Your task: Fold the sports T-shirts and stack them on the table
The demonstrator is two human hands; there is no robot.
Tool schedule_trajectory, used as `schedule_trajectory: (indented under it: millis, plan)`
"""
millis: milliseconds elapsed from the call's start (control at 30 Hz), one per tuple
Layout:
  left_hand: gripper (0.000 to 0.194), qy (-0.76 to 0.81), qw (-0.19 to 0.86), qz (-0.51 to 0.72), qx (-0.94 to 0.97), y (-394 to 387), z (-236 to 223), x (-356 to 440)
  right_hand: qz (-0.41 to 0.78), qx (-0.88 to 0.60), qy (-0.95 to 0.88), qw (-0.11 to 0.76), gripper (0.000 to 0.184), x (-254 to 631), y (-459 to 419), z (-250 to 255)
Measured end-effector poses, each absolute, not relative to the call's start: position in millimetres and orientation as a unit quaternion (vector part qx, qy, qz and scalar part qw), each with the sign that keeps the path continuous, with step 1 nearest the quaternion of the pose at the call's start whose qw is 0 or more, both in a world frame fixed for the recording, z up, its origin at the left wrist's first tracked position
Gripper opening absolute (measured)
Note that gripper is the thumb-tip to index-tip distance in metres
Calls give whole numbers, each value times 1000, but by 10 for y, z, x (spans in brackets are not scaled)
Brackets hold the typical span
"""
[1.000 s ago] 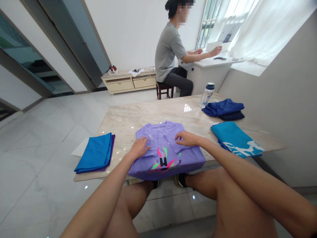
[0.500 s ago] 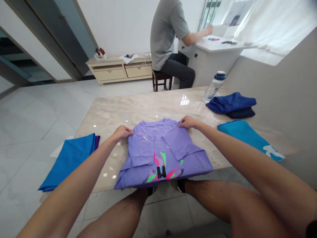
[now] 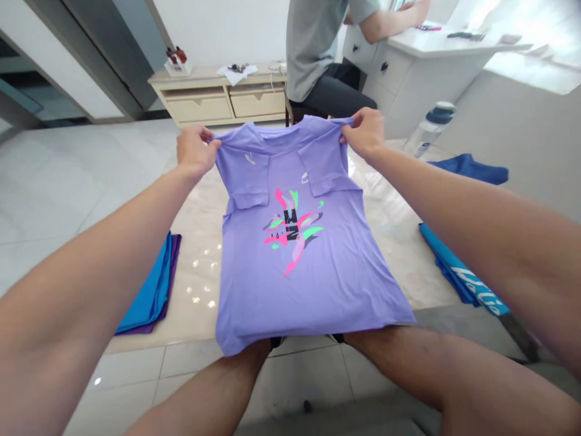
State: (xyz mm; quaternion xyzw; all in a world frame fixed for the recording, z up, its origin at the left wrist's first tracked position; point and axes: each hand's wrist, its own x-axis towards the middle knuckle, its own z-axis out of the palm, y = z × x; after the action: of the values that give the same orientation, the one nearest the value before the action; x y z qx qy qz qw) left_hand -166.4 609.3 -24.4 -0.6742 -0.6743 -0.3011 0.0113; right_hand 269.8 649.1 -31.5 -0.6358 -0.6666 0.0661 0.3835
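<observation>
A purple T-shirt [image 3: 290,284] with a pink, green and black print is stretched between my hands, front side up. My left hand [image 3: 196,149] pinches its left shoulder, and my right hand [image 3: 365,133] pinches the right one. Both shoulders are raised above the table, while the lower part spreads toward me over the near table edge. The short sleeves lie folded inward over the chest, and the neckline is at the far end between my hands.
Folded blue and purple clothes [image 3: 152,290] lie at the table's left. On the right are a folded turquoise garment [image 3: 463,275], a dark blue garment [image 3: 476,168] and a water bottle [image 3: 429,130]. Beyond the marble table [image 3: 195,272], a person [image 3: 313,54] sits by a white desk [image 3: 436,45].
Both hands have risen and moved away from me with the T-shirt's shoulders. The shirt now hangs longer, and its whole print shows. The view has shifted.
</observation>
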Motion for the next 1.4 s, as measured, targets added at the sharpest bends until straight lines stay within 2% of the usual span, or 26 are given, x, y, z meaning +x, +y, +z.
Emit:
schedule_trajectory:
  millis: [67, 133, 200, 267, 333, 467, 533, 667, 733, 967, 1233, 1400]
  plan:
    - [57, -667, 9, -309, -678, 5803, -20, -1580, 52, -608, -690, 389, 21, 2745, 6245, -128]
    - [36, -664, -11, -324, -674, 5353, 82, -1501, 56, -586, -710, 387, 12, 2837, 5861, -46]
    - [23, -660, -34, -340, -669, 4803, 54, -1455, 75, -569, -725, 381, 12, 2979, 5387, -63]
    - [19, -655, -57, -342, -671, 4219, -78, -1459, 99, -552, -745, 361, 13, 3172, 4877, -151]
    - [19, -649, -86, -312, -688, 3668, -263, -1507, 142, -529, -786, 286, 10, 3391, 4396, -275]
    - [4, -628, -154, -120, -754, 2915, -589, -1617, 236, -499, -834, 17, 6, 3675, 3725, -545]
    - [4, -616, -160, -32, -770, 2762, -673, -1622, 242, -507, -827, -34, 11, 3647, 3568, -660]
    - [23, -569, -134, 14, -811, 2714, -741, -1551, 241, -455, -856, -52, 38, 3366, 3470, -810]
    - [29, -544, -139, 21, -827, 2731, -777, -1533, 230, -415, -878, -62, 42, 3237, 3459, -856]
    - [22, -518, -163, 40, -839, 2869, -957, -1635, 211, -376, -898, -89, 15, 3192, 3496, -976]
    - [24, -529, -195, -75, -823, 2898, -756, -1591, 218, -437, -872, -24, 12, 3468, 3564, -801]
    - [24, -513, -212, -79, -828, 2684, -530, -1502, 238, -459, -856, -23, 15, 3611, 3367, -612]
